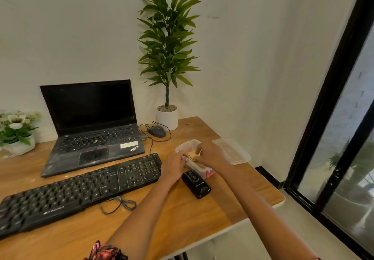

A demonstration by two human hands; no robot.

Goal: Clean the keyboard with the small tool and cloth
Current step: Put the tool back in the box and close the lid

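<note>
A black wired keyboard (81, 191) lies across the wooden desk (182, 219), its cable looped in front. Right of it stands an open clear plastic box (188, 145) with a pink clasp. Both hands are at the box. My left hand (175, 165) rests on its near-left rim. My right hand (208, 153) reaches inside, fingers pinched on a thin pale stick-like item over yellowish contents (193, 155). What exactly it holds is too small to tell.
The box's clear lid (232, 150) lies to the right. A small black device (196, 185) sits before the box. An open dusty laptop (91, 130), a grey mouse (156, 131), a potted plant (168, 116) and a flower pot (18, 136) stand behind. The desk edge is close on the right.
</note>
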